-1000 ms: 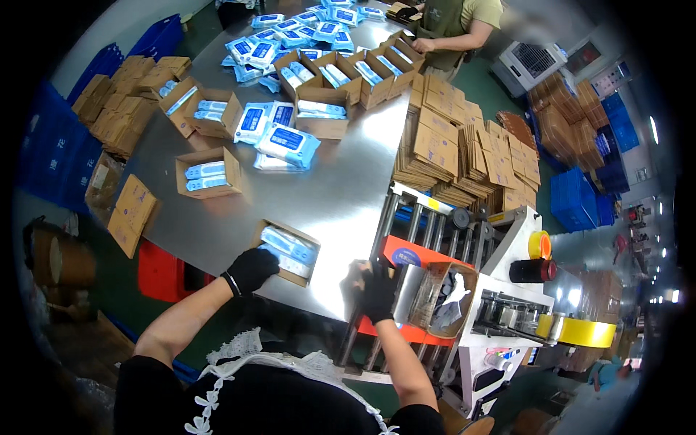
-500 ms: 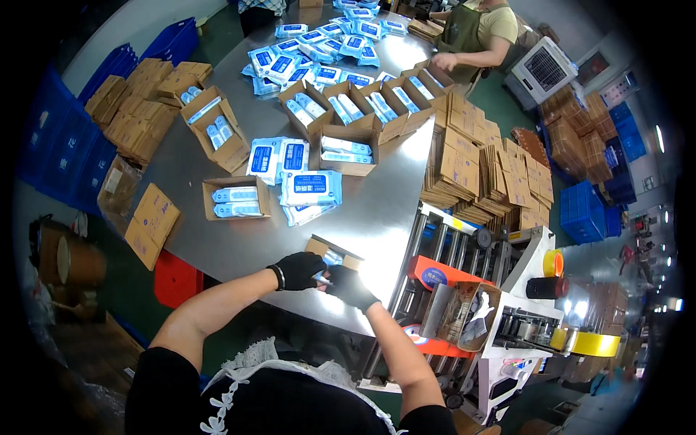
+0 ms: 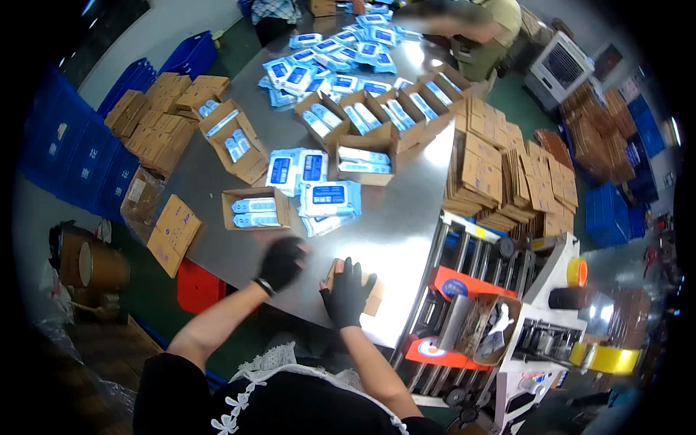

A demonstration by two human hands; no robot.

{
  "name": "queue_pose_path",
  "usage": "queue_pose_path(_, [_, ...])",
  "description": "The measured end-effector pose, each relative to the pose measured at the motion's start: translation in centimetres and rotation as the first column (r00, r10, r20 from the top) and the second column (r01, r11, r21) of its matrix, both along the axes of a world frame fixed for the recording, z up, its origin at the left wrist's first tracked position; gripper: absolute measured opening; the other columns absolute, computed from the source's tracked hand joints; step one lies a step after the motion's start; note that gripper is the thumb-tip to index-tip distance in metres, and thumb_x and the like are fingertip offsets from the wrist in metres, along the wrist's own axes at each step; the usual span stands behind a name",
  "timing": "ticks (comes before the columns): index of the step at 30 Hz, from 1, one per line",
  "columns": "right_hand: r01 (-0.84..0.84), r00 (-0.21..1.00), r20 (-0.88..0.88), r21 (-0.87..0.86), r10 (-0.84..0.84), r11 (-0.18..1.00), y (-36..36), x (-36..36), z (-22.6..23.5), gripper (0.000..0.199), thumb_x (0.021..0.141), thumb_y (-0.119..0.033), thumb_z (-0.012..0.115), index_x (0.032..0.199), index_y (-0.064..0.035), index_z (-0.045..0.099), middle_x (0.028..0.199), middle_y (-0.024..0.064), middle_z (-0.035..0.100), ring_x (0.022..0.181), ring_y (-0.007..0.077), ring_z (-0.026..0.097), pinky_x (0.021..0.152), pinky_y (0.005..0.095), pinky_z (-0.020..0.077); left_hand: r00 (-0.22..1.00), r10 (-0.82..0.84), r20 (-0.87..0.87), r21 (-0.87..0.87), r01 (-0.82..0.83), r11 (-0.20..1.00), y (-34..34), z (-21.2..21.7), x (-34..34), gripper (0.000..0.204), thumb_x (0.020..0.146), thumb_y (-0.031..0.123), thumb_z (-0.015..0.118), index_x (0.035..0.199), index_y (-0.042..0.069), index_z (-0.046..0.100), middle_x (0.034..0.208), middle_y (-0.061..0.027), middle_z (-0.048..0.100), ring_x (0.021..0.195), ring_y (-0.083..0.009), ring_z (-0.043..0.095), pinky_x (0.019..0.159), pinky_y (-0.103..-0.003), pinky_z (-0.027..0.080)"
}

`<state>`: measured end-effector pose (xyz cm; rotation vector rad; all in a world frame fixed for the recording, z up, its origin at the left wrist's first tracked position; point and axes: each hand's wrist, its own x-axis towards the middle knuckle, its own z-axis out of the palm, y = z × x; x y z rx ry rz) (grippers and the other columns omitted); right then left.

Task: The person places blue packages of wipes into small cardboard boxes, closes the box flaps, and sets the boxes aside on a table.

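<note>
My right hand [image 3: 346, 296], in a black fingerless glove, lies over a small cardboard box [image 3: 373, 293] at the table's near edge. Its fingers are stretched out across the box top. The box looks closed, and the hand covers much of it. To the left, my left hand [image 3: 283, 262], gloved the same way, hovers over the table, its fingers smeared by motion. Just beyond it stands an open cardboard box [image 3: 284, 209] with blue-and-white wipe packs [image 3: 255, 205] on edge inside. Loose packs of wipes [image 3: 330, 197] lie stacked right of that box.
More open boxes [image 3: 365, 179] with packs stand across the metal table [image 3: 406, 210]. A heap of wipe packs [image 3: 333, 61] lies farther back. At right are a roller sealing machine [image 3: 464, 290] and flattened cartons [image 3: 482, 152]. A co-worker [image 3: 486, 32] stands at the far right.
My hands have come apart: the left moved up and left, while the right now lies flat on the box. The box's open top, with packs showing, is now covered. The whole view has shifted slightly.
</note>
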<state>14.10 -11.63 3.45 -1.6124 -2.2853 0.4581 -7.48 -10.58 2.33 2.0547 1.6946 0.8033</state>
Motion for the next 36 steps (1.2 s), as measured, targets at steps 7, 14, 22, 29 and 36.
queue_pose_path(7, [-0.011, 0.997, 0.076, -0.005, 0.012, 1.000, -1.5, 9.2, 0.2, 0.068, 0.080, -0.043, 0.062, 0.137, -0.0116, 0.042, 0.141, 0.0141, 0.042, 0.131, 0.0351, 0.036, 0.107, 0.0651, 0.0137, 0.788, 0.324, -0.524, 0.190, -0.263, 0.946, 0.4, -0.8, -11.9, 0.018, 0.065, 0.021, 0.072, 0.071, 0.007, 0.061, 0.072, -0.0123, 0.057, 0.076, -0.0339, 0.056, 0.069, -0.045, 0.044])
queue_pose_path(14, [0.150, 0.985, 0.064, 0.162, -0.162, 0.975, -0.4, 16.6, -0.8, 0.060, 0.077, -0.042, 0.061, 0.126, -0.0087, 0.050, 0.133, 0.0149, 0.049, 0.127, 0.0342, 0.041, 0.109, 0.0616, 0.0177, 0.865, 0.093, -0.493, 0.002, -0.105, 0.994, -7.0, -2.2, -5.9, 0.022, 0.061, 0.018, 0.073, 0.079, 0.010, 0.062, 0.094, -0.0135, 0.062, 0.107, -0.0359, 0.054, 0.094, -0.050, 0.037])
queue_pose_path(22, [0.142, 0.990, -0.018, 0.136, -0.140, 0.980, -2.3, 20.6, 0.3, 0.059, 0.074, -0.032, 0.068, 0.123, -0.0037, 0.050, 0.126, 0.0189, 0.050, 0.122, 0.0369, 0.043, 0.106, 0.0510, 0.0271, 0.907, -0.083, -0.412, 0.093, 0.133, 0.987, -8.5, 2.5, 11.9, 0.010, 0.071, 0.020, 0.060, 0.073, 0.010, 0.059, 0.085, -0.0136, 0.058, 0.103, -0.0350, 0.055, 0.091, -0.052, 0.038])
queue_pose_path(29, [-0.153, 0.957, -0.265, -0.102, 0.121, 0.983, -4.2, 12.2, 4.3, 0.057, 0.062, -0.048, 0.080, 0.094, -0.0048, 0.062, 0.095, 0.0147, 0.059, 0.092, 0.0336, 0.054, 0.079, 0.0420, 0.0433, 0.925, 0.294, -0.239, 0.128, -0.271, 0.954, -7.0, 7.3, 12.8, 0.040, 0.065, 0.024, 0.075, 0.100, 0.010, 0.062, 0.107, -0.0122, 0.059, 0.114, -0.0345, 0.048, 0.096, -0.051, 0.037])
queue_pose_path(36, [-0.727, 0.675, -0.554, -0.387, 0.487, 0.568, 2.2, 8.0, 0.7, 0.046, 0.069, -0.022, 0.078, 0.108, -0.0057, 0.061, 0.105, 0.0147, 0.064, 0.091, 0.0288, 0.064, 0.084, 0.0367, 0.0490, 0.779, -0.619, -0.097, -0.194, 0.595, 0.780, -0.3, 6.9, 9.7, 0.038, 0.073, 0.029, 0.072, 0.103, 0.007, 0.063, 0.101, -0.0128, 0.063, 0.092, -0.0297, 0.061, 0.084, -0.041, 0.048])
